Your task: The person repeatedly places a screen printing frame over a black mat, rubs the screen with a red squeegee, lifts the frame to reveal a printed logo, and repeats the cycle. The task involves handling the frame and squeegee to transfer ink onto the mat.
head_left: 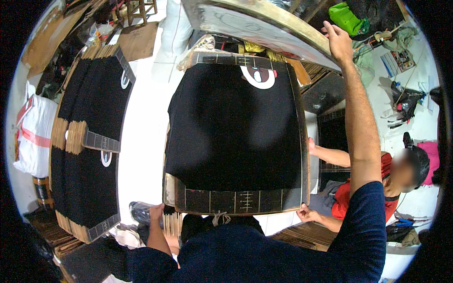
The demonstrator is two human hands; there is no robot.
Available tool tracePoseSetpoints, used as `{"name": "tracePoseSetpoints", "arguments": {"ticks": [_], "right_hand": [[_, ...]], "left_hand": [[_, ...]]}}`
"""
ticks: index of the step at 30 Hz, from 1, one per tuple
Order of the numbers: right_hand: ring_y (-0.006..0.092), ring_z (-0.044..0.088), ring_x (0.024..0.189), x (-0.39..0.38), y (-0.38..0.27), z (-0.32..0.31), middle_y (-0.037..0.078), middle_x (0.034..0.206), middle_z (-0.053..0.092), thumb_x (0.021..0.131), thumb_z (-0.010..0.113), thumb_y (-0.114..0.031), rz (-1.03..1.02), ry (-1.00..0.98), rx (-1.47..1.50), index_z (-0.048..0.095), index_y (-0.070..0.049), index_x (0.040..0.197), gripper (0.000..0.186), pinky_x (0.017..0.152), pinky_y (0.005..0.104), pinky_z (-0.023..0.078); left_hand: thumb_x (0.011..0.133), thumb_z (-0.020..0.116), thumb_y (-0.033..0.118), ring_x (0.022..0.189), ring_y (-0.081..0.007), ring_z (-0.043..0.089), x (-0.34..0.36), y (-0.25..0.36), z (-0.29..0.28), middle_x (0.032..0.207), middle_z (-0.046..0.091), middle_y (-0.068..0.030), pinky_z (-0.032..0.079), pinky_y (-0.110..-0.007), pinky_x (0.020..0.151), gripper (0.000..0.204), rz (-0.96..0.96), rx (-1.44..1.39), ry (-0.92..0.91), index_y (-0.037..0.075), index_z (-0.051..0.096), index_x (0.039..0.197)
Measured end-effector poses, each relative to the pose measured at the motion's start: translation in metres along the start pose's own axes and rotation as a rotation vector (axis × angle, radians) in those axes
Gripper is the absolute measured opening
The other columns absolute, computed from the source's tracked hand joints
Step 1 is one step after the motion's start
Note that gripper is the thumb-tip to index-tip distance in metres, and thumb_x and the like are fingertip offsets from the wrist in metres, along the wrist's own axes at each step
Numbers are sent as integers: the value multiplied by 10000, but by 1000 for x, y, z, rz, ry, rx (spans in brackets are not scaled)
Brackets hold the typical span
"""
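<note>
A black garment [233,127] with a white, brown and red print near its far edge lies flat on a ruled board [236,202] in front of me. My right hand [337,41] is raised and grips the wooden edge of a tilted-up screen frame [264,23] above the board's far end. My left hand [156,212] is low at the board's near left corner, beside a clear plastic bundle [139,211]; its fingers are hidden. Another person [401,174] sits to the right, with a hand [307,214] on the board's near right corner and another hand [311,145] at its right edge.
On the left stand two stacks of black garments on boards [96,94] [85,188]. A white sack [33,137] sits at the far left. Slatted wooden stacks [306,234], a green bag [347,19] and scattered clutter lie on the white floor at right.
</note>
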State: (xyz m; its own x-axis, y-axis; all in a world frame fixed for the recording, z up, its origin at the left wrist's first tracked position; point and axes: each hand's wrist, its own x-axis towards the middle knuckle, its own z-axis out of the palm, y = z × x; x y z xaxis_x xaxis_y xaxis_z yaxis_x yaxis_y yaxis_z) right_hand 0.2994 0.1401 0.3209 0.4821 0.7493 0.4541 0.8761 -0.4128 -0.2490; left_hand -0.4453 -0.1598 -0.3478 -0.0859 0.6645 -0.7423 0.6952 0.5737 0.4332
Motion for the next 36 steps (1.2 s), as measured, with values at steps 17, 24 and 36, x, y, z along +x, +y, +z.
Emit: {"name": "tracePoseSetpoints", "arguments": {"ticks": [17, 24, 36], "right_hand": [[242, 684, 919, 15, 23, 5, 109, 964, 755, 993, 525, -592, -71, -19, 17, 784, -92, 1023, 564, 879, 362, 488], [215, 685, 839, 13, 19, 7, 117, 861, 728, 1004, 535, -550, -91, -17, 85, 765, -67, 979, 536, 798, 349, 486], [403, 697, 978, -2, -8, -4, 186, 969, 749, 984, 516, -543, -33, -10, 41, 772, -99, 1016, 514, 874, 469, 526]], "left_hand": [[982, 623, 296, 857, -434, 701, -70, 9, 66, 971, 727, -232, 557, -542, 759, 300, 48, 158, 735, 91, 703, 1187], [1009, 603, 283, 727, -407, 658, -78, 72, -23, 792, 689, -180, 515, -524, 686, 287, 112, 300, 884, 51, 688, 865], [984, 648, 451, 917, -380, 720, -275, 192, -401, 955, 756, -174, 547, -465, 816, 419, 44, 412, 1325, 52, 774, 1001]]}}
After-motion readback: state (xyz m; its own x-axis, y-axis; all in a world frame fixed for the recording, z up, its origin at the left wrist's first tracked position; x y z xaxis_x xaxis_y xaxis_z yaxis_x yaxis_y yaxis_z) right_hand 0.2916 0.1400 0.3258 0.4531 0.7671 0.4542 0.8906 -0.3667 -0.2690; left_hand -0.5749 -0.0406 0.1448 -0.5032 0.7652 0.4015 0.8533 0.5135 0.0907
